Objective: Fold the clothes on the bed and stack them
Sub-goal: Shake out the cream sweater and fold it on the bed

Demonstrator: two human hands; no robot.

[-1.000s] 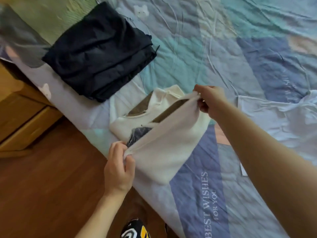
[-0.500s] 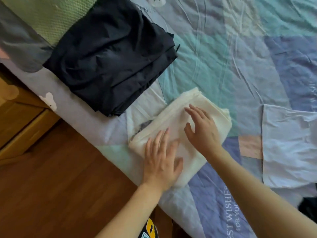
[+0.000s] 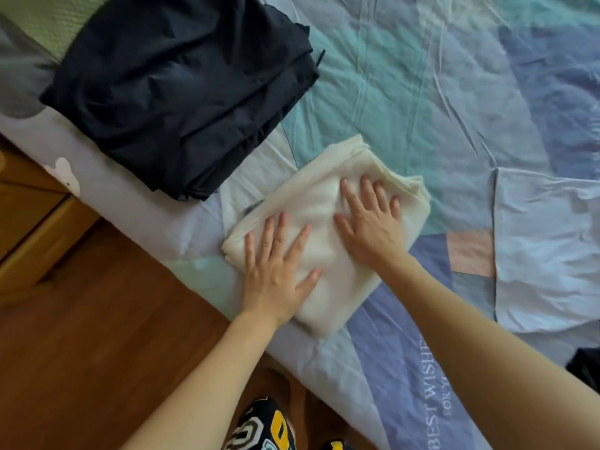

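A folded cream garment [image 3: 328,219] is lying at the centre of the frame, near the edge of the bed [image 3: 406,92], on a patchwork bedspread of teal, blue and lilac panels. The left hand [image 3: 276,271] is resting palm down on the lower left part of the cream garment, fingers spread and flat, gripping nothing. The right hand [image 3: 370,222] is lying palm down on the upper right part of the same garment, fingers spread, likewise gripping nothing. Both hands are touching the fabric and sitting just beside each other without overlapping.

A stack of dark navy clothes [image 3: 181,92] is sitting folded in the upper left of the frame, close to the cream garment but not touching it. A pale blue garment [image 3: 545,248] is lying spread out and creased at the right edge of the frame, well apart from the cream one. A wooden floor [image 3: 81,352] is showing in the lower left, with wooden furniture [image 3: 29,222] at the left edge. A dark item at the lower right edge is too cropped to identify.
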